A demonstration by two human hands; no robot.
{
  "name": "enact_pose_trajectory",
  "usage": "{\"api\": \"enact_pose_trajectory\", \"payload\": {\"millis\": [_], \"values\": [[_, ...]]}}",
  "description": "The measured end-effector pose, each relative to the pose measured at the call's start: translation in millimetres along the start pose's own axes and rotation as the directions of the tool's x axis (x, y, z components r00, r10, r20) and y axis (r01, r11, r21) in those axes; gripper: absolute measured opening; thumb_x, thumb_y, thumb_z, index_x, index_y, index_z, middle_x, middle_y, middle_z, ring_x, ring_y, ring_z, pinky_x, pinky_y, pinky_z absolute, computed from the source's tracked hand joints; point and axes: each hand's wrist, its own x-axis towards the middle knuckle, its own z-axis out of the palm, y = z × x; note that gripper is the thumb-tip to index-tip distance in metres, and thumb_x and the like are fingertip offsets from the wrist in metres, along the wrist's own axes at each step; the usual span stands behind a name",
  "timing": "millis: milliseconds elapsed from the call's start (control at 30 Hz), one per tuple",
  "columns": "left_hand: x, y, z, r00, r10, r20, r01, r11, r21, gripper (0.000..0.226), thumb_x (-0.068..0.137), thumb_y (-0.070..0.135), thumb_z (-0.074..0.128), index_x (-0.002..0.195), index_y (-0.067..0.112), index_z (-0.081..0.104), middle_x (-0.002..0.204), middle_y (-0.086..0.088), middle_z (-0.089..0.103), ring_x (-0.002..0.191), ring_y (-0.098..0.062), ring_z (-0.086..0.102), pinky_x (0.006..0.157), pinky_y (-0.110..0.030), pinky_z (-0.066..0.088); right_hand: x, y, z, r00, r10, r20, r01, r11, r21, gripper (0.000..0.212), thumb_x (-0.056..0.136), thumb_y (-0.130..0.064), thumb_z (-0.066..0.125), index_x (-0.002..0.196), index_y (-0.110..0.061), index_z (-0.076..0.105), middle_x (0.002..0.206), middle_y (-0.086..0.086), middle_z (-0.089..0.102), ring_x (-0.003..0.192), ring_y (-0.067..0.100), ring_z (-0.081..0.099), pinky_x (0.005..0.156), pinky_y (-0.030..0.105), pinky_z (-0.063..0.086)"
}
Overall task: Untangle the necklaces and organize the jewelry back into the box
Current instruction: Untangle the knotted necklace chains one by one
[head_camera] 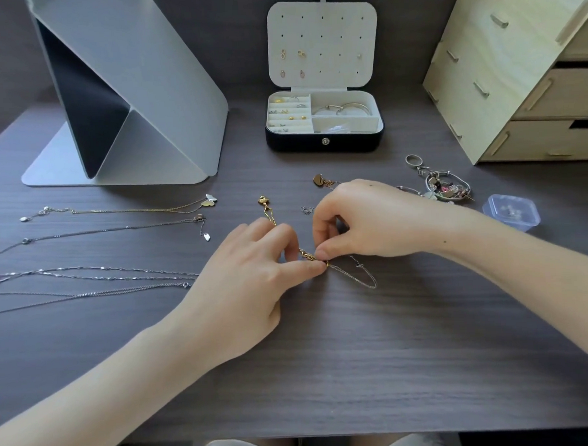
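The gold chain (269, 218) lies in the middle of the counter (325, 356), running from its pendant at the far end to a knot at the near end, where a thin silver chain (365, 277) seems caught on it and loops off to the right. Both hands work that spot. The left hand (251, 282) pinches the gold chain with its fingers (312, 268) closed on it, and the right hand (370, 219) pinches it from the other side, thumb and forefinger tight together. The main risk is pulling the two chains apart along their length, which would likely cinch the knot harder or snap the finer silver links. Teasing the loop open sideways looks safer. The hands hide much of the tangle, so I cannot tell how the strands cross. A jerk could also drag the silver loop or a forearm into the straightened necklaces (117, 210) laid out at left and snarl them again, or sweep the heap of rings and charms (447, 187) at right into the clear plastic case (511, 212). The open jewelry box (326, 144) sits at the far side, well apart, and is unlikely to be disturbed.
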Motion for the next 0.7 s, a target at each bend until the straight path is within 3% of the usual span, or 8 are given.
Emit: {"api": "enact_pose_trajectory", "payload": {"millis": [200,467,700], "values": [[2,0,-7,1.000,-0.014,0.019,0.015,0.999,-0.032,0.064,0.063,0.007,0.019,0.094,0.024,0.072,0.086,-0.003,0.059,0.070,-0.027,0.051,0.059,-0.026,0.035,11,0,-6,0.996,-0.024,0.083,0.030,0.998,-0.063,0.012,0.078,-0.034,0.072,0.073,-0.024,0.068,0.062,-0.011,0.057,0.056,-0.002,0.048,0.051,0.012,0.035],[-2,-3,-9,0.999,0.011,0.033,-0.008,0.997,-0.081,0.065,0.061,0.006,0.017,0.088,0.027,0.073,0.084,0.000,0.056,0.071,-0.023,0.047,0.058,-0.028,0.039,16,-3,-14,0.994,-0.026,0.104,0.045,0.981,-0.191,0.011,0.080,-0.031,0.068,0.071,-0.025,0.065,0.065,-0.010,0.059,0.063,0.002,0.050,0.058,0.022,0.040],[-7,-8,-13,0.999,0.026,0.046,-0.021,0.993,-0.115,0.064,0.060,-0.001,0.021,0.085,0.028,0.072,0.086,0.002,0.056,0.073,-0.021,0.048,0.061,-0.028,0.040,12,3,-13,0.998,0.019,-0.061,-0.032,0.974,-0.225,0.018,0.084,-0.033,0.065,0.069,-0.028,0.056,0.066,-0.016,0.045,0.074,0.012,0.047,0.060,0.027,0.033]]}}
